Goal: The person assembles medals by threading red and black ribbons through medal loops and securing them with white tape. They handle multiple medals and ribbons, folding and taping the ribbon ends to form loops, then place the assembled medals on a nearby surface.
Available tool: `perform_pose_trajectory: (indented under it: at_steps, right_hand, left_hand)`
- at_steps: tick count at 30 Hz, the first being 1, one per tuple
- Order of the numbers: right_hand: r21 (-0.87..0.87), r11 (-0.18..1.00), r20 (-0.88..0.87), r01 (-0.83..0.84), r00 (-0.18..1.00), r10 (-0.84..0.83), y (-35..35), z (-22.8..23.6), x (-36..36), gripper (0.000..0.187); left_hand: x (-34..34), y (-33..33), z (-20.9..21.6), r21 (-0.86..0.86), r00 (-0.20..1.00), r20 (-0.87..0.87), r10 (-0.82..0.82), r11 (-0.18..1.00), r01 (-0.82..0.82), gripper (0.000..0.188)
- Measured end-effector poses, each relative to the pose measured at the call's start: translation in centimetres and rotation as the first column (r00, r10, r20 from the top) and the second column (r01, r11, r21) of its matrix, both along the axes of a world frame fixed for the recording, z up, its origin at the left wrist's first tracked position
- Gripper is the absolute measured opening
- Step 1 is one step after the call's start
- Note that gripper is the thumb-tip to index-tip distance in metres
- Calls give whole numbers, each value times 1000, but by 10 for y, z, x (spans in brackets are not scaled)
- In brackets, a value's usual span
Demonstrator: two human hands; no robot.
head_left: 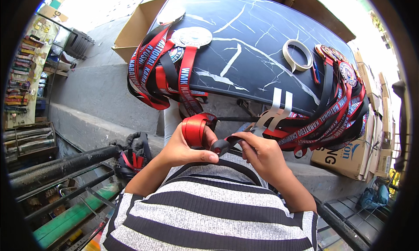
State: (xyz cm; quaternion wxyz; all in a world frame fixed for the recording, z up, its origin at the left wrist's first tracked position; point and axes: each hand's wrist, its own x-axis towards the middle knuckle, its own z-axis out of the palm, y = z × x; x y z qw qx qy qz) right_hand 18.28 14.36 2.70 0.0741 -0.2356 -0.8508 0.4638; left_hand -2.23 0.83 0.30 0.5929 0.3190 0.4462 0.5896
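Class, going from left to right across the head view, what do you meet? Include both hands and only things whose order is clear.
Green plank → left hand → black ribbon → right hand → tape roll → blue bundle.

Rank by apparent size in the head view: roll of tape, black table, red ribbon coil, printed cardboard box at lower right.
1. Black table
2. Printed cardboard box, partly covered
3. Roll of tape and red ribbon coil: too alike to rank; the coil is nearer the camera.
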Motion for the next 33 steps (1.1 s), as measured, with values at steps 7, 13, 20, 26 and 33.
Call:
perform_pose_trajectory:
  at_steps: [7,13,20,26,33]
  right_hand:
    - [25,1000,-7,-8,1000,8,-3,-2,2,24]
    - [210,968,-194,-135,965,176,-7,14,8,31]
    - [194,908,-5,-371,925,379,-9,6,0,23]
    - [63,993,-100,-98,990,104,-4,1,2,23]
    - [-190,981,29,35,999,-30,6,-4,0,22]
  left_hand:
    - [3,1,-10,145,995,-93,28,989,-15,23]
    - [14,6,-25,28,906,-123,405,914,-405,30]
    - [32,23,-21,153,740,-36,671,736,-660,21]
    - [12,13,-9,110,970,-79,231,969,-222,20]
    - [0,7,-17,322,996,-73,54,946,-28,13]
